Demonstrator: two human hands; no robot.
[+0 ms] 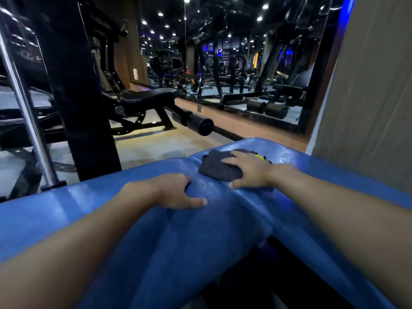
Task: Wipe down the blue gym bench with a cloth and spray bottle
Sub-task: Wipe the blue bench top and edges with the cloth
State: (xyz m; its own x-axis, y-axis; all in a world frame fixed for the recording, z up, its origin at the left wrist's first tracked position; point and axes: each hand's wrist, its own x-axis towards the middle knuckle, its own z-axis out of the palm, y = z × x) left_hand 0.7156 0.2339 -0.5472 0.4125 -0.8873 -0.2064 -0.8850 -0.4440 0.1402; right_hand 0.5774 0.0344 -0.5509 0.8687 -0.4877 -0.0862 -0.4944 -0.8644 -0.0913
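The blue gym bench (200, 237) fills the lower half of the head view, its padded sections meeting at a seam. A dark grey cloth (217, 167) lies on the far pad. My right hand (249, 172) presses flat on the cloth, fingers spread. My left hand (176, 192) rests on the near pad, thumb on top and fingers curled over the pad's edge. A small yellow patch (260, 156) shows just beyond the right hand. No spray bottle is in sight.
A black upright post (82, 97) and a chrome bar (24, 103) stand at the left. A black adjustable bench (145, 99) sits on the floor ahead. A wall mirror (245, 63) runs along the back. A grey wall (367, 97) is at the right.
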